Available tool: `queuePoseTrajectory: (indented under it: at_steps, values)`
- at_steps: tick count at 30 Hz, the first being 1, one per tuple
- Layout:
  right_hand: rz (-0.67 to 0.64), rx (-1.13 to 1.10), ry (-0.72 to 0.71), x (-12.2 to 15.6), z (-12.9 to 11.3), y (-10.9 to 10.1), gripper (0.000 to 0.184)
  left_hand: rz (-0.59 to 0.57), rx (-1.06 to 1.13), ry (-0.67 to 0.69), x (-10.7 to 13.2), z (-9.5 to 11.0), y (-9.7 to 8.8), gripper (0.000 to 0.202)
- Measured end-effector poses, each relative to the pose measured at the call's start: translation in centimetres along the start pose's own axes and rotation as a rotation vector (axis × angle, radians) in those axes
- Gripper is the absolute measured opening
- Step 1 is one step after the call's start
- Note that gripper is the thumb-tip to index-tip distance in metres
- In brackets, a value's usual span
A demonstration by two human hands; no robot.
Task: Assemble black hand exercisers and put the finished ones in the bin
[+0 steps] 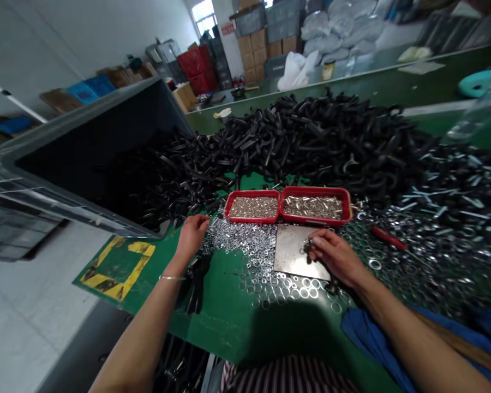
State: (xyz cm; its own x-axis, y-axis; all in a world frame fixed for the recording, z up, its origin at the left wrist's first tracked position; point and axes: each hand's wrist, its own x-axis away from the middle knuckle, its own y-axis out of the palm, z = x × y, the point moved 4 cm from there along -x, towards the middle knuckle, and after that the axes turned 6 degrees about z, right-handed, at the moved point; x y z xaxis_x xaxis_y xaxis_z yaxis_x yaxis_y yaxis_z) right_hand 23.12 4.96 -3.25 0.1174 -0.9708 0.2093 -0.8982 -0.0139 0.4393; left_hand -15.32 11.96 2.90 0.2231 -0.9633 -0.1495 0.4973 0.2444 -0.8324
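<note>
My left hand (192,234) reaches into the left edge of a spread of small silver nuts and washers (245,243) on the green table; its fingers curl down as if pinching something too small to name. My right hand (336,255) rests on a flat metal plate (291,251), fingers closed on a small dark metal part (307,248). Two red trays sit just beyond: the left tray (252,207) holds fine silver pieces, the right tray (316,206) holds small silver bolts.
A large heap of black curved parts (311,142) covers the table behind the trays. A big grey crate (82,158) lies tipped at the left. Red-handled pliers (388,238) lie among washers at the right. Black parts (196,284) lie by my left forearm.
</note>
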Motion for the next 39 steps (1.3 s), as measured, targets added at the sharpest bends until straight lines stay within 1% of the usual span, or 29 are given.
queuePoseTrajectory:
  at_steps: [1, 2, 4, 6, 8, 9, 10, 12, 14, 18, 20, 22, 26, 28, 29, 30, 32, 33, 35, 36, 37, 38, 39]
  values:
    - [-0.001, 0.013, 0.001, 0.0, 0.0, 0.1, 0.024, -0.031, 0.177, -0.002, 1.2, 1.4, 0.8, 0.022]
    - [-0.005, 0.024, 0.004, 0.1, -0.1, 0.2, 0.026, -0.101, 0.364, -0.014, 2.7, 3.0, 2.0, 0.026]
    - [-0.027, 0.038, 0.019, 0.2, 0.0, 0.4, 0.028, -0.295, 0.655, -0.049, 6.1, 6.7, 5.6, 0.031]
    - [-0.049, 0.046, 0.035, 0.3, 0.0, 0.5, 0.029, -0.415, 0.845, -0.068, 9.3, 10.4, 9.3, 0.032]
    - [-0.062, 0.052, 0.042, 0.3, 0.1, 0.4, 0.029, -0.468, 1.018, -0.119, 11.3, 13.3, 12.6, 0.035]
    - [-0.068, 0.048, 0.042, 0.3, 0.1, 0.4, 0.029, -0.482, 1.083, -0.147, 11.8, 14.3, 13.7, 0.036]
    - [-0.073, 0.039, 0.043, 0.3, 0.1, 0.3, 0.029, -0.488, 1.131, -0.173, 12.2, 15.1, 14.6, 0.037]
    - [-0.077, 0.011, 0.048, 0.2, 0.2, 0.1, 0.028, -0.497, 1.179, -0.219, 12.5, 15.9, 15.4, 0.037]
    - [-0.069, -0.009, 0.059, 0.1, 0.3, 0.0, 0.03, -0.522, 1.191, -0.264, 12.7, 16.1, 15.4, 0.039]
    - [-0.071, -0.02, 0.104, 0.1, 0.3, 0.0, 0.033, -0.563, 1.262, -0.354, 13.5, 15.7, 15.0, 0.037]
    - [-0.095, -0.041, 0.164, 0.1, 0.4, 0.0, 0.033, -0.563, 1.328, -0.392, 13.9, 15.5, 15.0, 0.034]
    - [-0.119, -0.074, 0.245, 0.3, 0.5, 0.0, 0.032, -0.562, 1.368, -0.402, 14.2, 15.2, 15.2, 0.032]
    - [-0.129, -0.139, 0.351, 0.5, 0.9, -0.4, 0.028, -0.574, 1.33, -0.343, 14.2, 14.7, 15.3, 0.026]
    - [-0.126, -0.134, 0.363, 0.3, 1.2, -0.6, 0.027, -0.54, 1.222, -0.243, 14.1, 14.6, 15.0, 0.023]
    - [-0.124, -0.105, 0.353, 0.2, 1.3, -0.7, 0.027, -0.486, 1.133, -0.152, 14.2, 14.6, 14.7, 0.02]
    - [-0.118, -0.051, 0.319, 0.1, 1.3, -0.7, 0.027, -0.411, 1.028, -0.037, 14.3, 14.6, 14.2, 0.018]
    - [-0.096, 0.146, 0.176, 0.1, 0.6, -0.6, 0.027, -0.251, 0.822, 0.211, 14.6, 14.9, 12.9, 0.014]
    - [-0.073, 0.278, 0.072, 0.2, 0.0, -0.6, 0.027, -0.202, 0.742, 0.319, 14.8, 15.0, 12.1, 0.014]
    - [-0.028, 0.553, -0.154, 0.8, -1.8, -0.4, 0.026, -0.185, 0.619, 0.464, 14.1, 14.5, 10.5, 0.015]
    - [-0.011, 0.67, -0.249, 1.2, -2.7, -0.3, 0.026, -0.187, 0.555, 0.502, 13.1, 13.8, 9.5, 0.016]
    - [0.003, 0.761, -0.318, 1.5, -3.4, -0.2, 0.025, -0.182, 0.476, 0.519, 11.5, 12.8, 8.3, 0.017]
    - [0.018, 0.825, -0.361, 1.8, -4.1, -0.2, 0.025, -0.143, 0.379, 0.523, 9.4, 11.6, 7.1, 0.018]
    - [0.032, 0.861, -0.379, 2.0, -4.5, -0.2, 0.025, -0.08, 0.262, 0.488, 6.9, 10.1, 5.7, 0.021]
